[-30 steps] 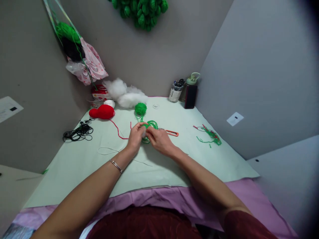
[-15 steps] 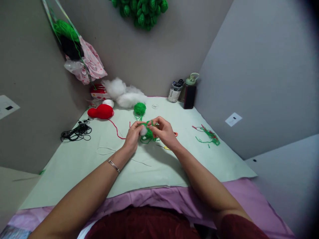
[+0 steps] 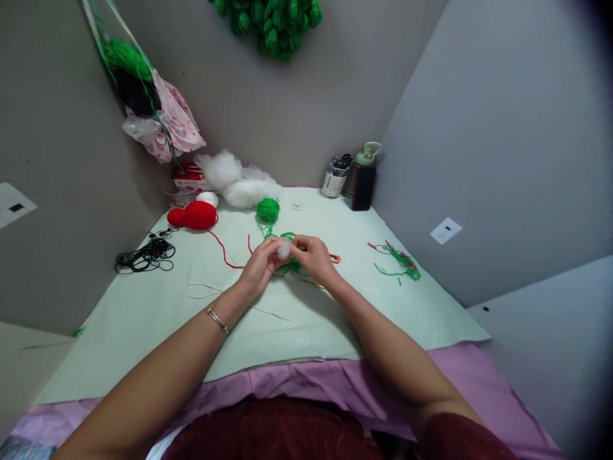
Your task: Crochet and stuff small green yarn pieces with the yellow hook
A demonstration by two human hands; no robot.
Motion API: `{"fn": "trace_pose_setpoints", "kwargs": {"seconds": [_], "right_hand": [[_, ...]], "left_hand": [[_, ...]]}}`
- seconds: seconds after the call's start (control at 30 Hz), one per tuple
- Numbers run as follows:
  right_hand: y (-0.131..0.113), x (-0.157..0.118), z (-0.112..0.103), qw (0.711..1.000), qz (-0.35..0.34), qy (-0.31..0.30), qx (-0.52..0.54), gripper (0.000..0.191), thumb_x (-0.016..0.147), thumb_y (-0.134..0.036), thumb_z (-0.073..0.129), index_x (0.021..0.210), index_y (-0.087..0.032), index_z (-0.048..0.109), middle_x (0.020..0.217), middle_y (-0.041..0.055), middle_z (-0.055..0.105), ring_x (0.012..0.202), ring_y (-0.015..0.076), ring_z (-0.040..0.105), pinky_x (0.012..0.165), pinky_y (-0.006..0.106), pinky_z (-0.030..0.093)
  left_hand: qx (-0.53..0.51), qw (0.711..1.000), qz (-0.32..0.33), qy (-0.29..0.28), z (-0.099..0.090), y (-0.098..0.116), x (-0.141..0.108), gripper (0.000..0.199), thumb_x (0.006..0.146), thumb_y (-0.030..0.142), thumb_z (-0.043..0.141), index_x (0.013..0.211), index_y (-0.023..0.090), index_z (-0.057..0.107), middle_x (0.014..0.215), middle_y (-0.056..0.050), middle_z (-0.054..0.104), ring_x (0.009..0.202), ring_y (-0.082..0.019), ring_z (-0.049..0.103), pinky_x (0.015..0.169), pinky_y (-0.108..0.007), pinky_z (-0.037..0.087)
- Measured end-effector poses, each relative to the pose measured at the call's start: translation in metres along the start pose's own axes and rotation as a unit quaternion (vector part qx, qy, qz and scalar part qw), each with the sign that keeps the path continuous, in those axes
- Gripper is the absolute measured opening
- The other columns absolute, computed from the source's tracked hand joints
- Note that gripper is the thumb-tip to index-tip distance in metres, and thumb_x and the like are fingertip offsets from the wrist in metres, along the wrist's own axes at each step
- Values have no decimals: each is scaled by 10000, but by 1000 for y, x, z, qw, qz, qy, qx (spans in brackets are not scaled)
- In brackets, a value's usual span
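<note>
My left hand (image 3: 261, 265) is closed around a small white tuft of stuffing (image 3: 284, 250), which shows between its fingers above the table. My right hand (image 3: 313, 259) is closed in a pinch right at the tuft's right side; what its fingertips grip is hidden. Loose green yarn (image 3: 287, 236) lies behind and under both hands, and strands of it lead back to a green yarn ball (image 3: 268, 210). Whether the tuft sits inside a green worked piece, I cannot tell. By my right wrist lie a yellow-handled tool (image 3: 320, 285), partly covered, and an orange object (image 3: 335, 259).
A red stuffed piece (image 3: 194, 216) with a trailing red strand lies left, near black cord (image 3: 146, 254). White stuffing (image 3: 239, 179) is heaped at the back. A pen cup (image 3: 332, 182), a bottle (image 3: 368, 152) and a dark phone-like slab (image 3: 363, 188) stand back right. Yarn scraps (image 3: 402, 265) lie right.
My right hand has dropped its raised fingers and come in against the tuft. The tuft has turned toward me and shifted slightly right, and more green yarn shows behind the hands.
</note>
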State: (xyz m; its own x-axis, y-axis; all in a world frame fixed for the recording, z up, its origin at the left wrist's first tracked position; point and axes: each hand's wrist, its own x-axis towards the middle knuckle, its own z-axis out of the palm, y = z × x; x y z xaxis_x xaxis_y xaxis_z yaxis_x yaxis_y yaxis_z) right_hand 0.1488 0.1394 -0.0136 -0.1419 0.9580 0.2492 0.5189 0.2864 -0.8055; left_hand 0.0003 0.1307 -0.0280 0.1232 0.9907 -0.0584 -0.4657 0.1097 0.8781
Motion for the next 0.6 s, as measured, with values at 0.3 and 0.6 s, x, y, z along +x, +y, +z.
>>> {"fn": "trace_pose_setpoints", "kwargs": {"seconds": [0.3,0.6], "right_hand": [[-3,0,-6,999,-18,-16,21,263,866,-356,538,644,-216,524,601,-37,509,607,141,441,608,276,304],[-20,-10,14,998,-24,-33,52,207,857,-282,553,667,-211,592,641,-8,576,650,156,485,659,285,336]], "left_hand": [[34,999,25,-2,-3,-4,1,350,691,276,847,983,159,694,745,3,703,668,-130,641,670,-242,514],[100,984,117,92,-6,-13,6,86,895,195,705,936,162,636,742,50,583,578,-86,511,563,-218,444]]}}
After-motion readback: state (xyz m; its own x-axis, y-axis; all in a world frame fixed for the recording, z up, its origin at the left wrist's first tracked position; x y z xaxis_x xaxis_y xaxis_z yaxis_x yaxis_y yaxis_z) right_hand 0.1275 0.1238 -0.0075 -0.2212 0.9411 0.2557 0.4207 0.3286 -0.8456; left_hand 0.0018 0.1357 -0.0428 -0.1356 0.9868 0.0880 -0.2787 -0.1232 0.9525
